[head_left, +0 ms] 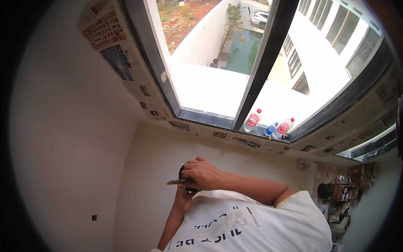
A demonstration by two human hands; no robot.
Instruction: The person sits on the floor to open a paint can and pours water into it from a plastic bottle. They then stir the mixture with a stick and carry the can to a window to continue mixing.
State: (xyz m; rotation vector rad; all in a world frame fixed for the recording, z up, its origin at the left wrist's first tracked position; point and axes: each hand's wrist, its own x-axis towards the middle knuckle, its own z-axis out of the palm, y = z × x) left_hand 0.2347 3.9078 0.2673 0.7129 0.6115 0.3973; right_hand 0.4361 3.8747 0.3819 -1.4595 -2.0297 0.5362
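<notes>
Well, just beyond the white shirt [268, 210], the right hand [204, 174] has its grip clamped on a flat tool [174, 182] beside a dark thing [181, 171], while the left hand [183, 198] sits below, its grip too hidden for me to tell.

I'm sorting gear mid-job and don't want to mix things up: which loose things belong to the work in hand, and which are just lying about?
In hand (who grips which is unclear):
- dark, round-edged object, at right hand and left hand
- flat brownish piece

Apparently lying about:
- two red-capped bottles
- blue-capped bottle
</notes>
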